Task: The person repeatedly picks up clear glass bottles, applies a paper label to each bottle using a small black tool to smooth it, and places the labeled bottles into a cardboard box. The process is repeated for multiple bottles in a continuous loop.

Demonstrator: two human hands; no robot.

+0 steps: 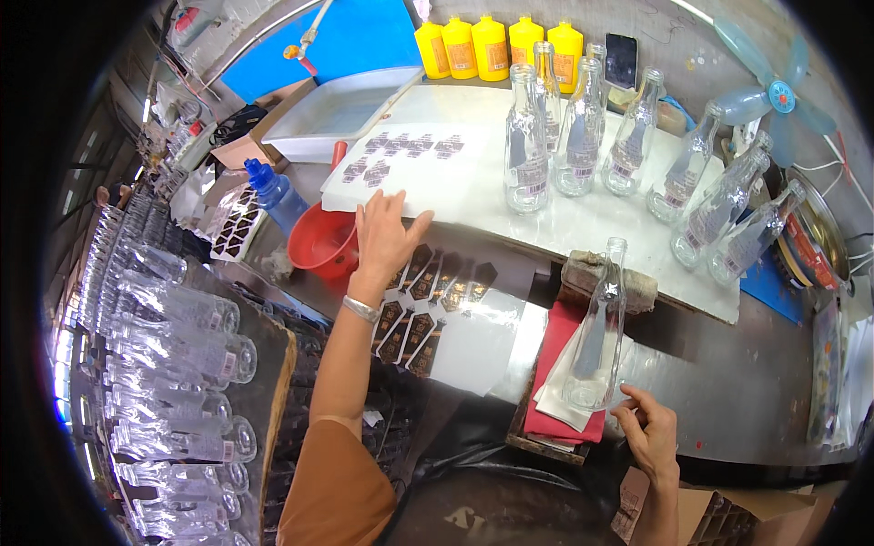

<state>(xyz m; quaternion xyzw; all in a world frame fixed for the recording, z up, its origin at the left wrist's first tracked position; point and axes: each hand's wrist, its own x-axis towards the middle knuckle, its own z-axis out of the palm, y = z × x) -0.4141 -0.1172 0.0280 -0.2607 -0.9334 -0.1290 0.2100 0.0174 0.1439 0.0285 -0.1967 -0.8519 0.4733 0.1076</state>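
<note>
My left hand (387, 238) reaches up with its fingers apart and holds nothing. Its fingertips are at the front edge of a white sheet (423, 187) bearing small dark printed labels; whether they touch it I cannot tell. Below that hand lies a sheet of black and gold labels (428, 314). A clear glass bottle (596, 341) lies tilted on a padded rest with red and white cloths (555, 332), its neck against a cloth-wrapped block (628, 289). Beside the bottle's base my right hand (651, 435) is open, its fingers loosely bent; contact with the glass is unclear.
Several printed glass bottles (526, 173) stand on the white board at the right. Yellow bottles (492, 50) line the back wall, near a blue fan (778, 96). At the left are a white tray (341, 114), a red bowl (319, 246), a blue bottle (273, 196) and stacked glass bottles (182, 355).
</note>
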